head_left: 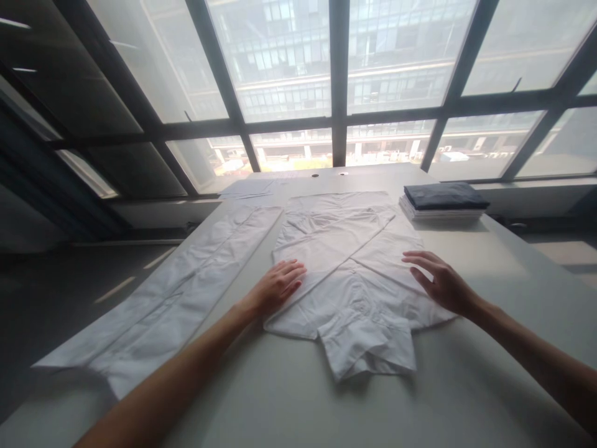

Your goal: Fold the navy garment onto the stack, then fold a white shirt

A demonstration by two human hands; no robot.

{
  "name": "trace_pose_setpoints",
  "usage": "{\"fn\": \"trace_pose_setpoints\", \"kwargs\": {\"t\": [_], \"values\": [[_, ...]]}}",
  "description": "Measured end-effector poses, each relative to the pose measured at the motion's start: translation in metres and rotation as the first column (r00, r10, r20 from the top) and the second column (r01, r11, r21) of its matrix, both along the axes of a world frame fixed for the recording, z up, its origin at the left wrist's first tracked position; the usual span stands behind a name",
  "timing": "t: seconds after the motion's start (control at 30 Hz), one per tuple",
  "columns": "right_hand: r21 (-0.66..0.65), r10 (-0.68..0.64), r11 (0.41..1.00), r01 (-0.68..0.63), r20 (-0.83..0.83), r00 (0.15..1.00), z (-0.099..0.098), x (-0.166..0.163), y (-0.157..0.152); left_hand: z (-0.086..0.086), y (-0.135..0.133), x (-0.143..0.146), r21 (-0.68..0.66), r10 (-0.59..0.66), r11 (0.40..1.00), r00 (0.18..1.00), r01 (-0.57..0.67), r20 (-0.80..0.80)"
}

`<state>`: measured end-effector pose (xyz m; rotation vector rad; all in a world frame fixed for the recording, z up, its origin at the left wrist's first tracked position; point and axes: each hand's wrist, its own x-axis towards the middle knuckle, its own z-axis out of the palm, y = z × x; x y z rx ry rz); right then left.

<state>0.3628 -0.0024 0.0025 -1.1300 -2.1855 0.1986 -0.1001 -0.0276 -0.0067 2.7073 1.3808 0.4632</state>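
A white shirt lies on the table in front of me, partly folded, with crossing layers over its middle. A short, crumpled part of it sticks out toward me at the near end. My left hand rests at its left side, fingers stretched out over the cloth. At the opposite side, my right hand is over or just above the fabric's right edge, fingers apart and slightly bent. Neither hand grips anything. Left of the shirt stretches a second white garment, long and wrinkled, its near end close to my left forearm.
A stack of folded cloth, dark on top and white below, sits at the far right of the white table. Thin white sheets lie at the far left. Large windows rise behind the table's far edge.
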Motion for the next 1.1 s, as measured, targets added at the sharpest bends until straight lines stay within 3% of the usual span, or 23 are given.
{"fn": "trace_pose_setpoints", "kwargs": {"t": [0.23, 0.37, 0.47, 0.53, 0.63, 0.8, 1.03, 1.1], "values": [[0.048, 0.111, 0.993, -0.108, -0.074, 0.991, -0.002, -0.017, -0.01, 0.0, -0.012, 0.001, -0.021, -0.055, 0.998, 0.997, 0.054, -0.054], [-0.004, 0.28, 0.96, -0.281, -0.036, 0.959, 0.005, -0.017, -0.023, 0.02, -0.018, 0.014, -0.01, -0.073, 0.997, 0.996, 0.073, 0.048], [-0.128, 0.37, 0.924, -0.361, 0.047, 0.928, 0.011, -0.013, -0.036, 0.042, -0.028, 0.035, -0.168, -0.153, 0.971, 0.98, 0.173, 0.128], [-0.222, 0.373, 0.912, -0.346, 0.09, 0.923, 0.014, -0.009, -0.043, 0.05, -0.034, 0.049, -0.326, -0.24, 0.904, 0.959, 0.278, 0.152], [-0.356, 0.374, 0.88, -0.314, 0.114, 0.92, 0.016, -0.006, -0.049, 0.046, -0.041, 0.064, -0.431, -0.326, 0.816, 0.923, 0.385, 0.206], [-0.511, 0.424, 0.801, -0.31, 0.12, 0.898, 0.019, -0.009, -0.052, 0.028, -0.043, 0.068, -0.422, -0.336, 0.814, 0.916, 0.399, 0.218], [-0.529, 0.407, 0.787, -0.318, 0.057, 0.912, 0.012, -0.015, -0.052, 0.025, -0.038, 0.062, -0.469, -0.271, 0.76, 0.875, 0.451, 0.402], [-0.517, 0.4, 0.787, -0.337, 0.012, 0.916, 0.009, -0.016, -0.05, 0.027, -0.038, 0.063, -0.46, -0.216, 0.773, 0.863, 0.437, 0.457]]}}
